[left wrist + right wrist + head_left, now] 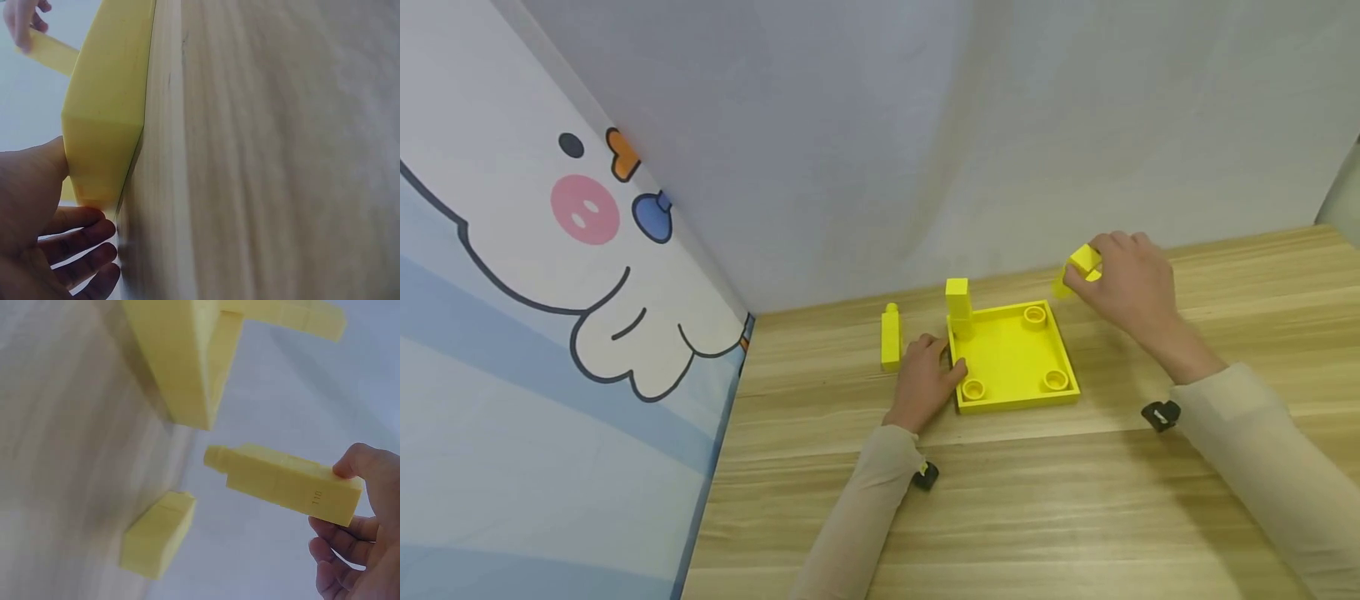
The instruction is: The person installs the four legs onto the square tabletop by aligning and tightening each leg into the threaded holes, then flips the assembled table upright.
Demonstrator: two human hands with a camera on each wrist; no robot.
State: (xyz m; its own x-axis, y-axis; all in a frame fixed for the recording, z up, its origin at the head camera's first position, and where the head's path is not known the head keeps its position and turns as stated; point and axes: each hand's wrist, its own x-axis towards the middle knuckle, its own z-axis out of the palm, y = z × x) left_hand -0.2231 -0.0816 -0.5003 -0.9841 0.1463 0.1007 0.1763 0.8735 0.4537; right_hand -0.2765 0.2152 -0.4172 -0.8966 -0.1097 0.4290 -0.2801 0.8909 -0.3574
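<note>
A square yellow tray (1009,354) with low walls lies on the table, round sockets showing in three corners. At its far-left corner stands an upright yellow post (958,300). My left hand (921,379) grips the tray's left wall, thumb over the rim and fingers outside. To the right of the tray, my right hand (1131,283) holds a yellow square block (281,481) by one end, raised above the table. Its round peg points away from the hand, and small marks show on its side. Another yellow block (159,534) rests on the table near it.
A yellow block with a peg (891,340) lies left of my left hand. The wooden table (1000,517) meets a grey backdrop (820,167) behind, and a cartoon-printed panel (497,350) stands at the left.
</note>
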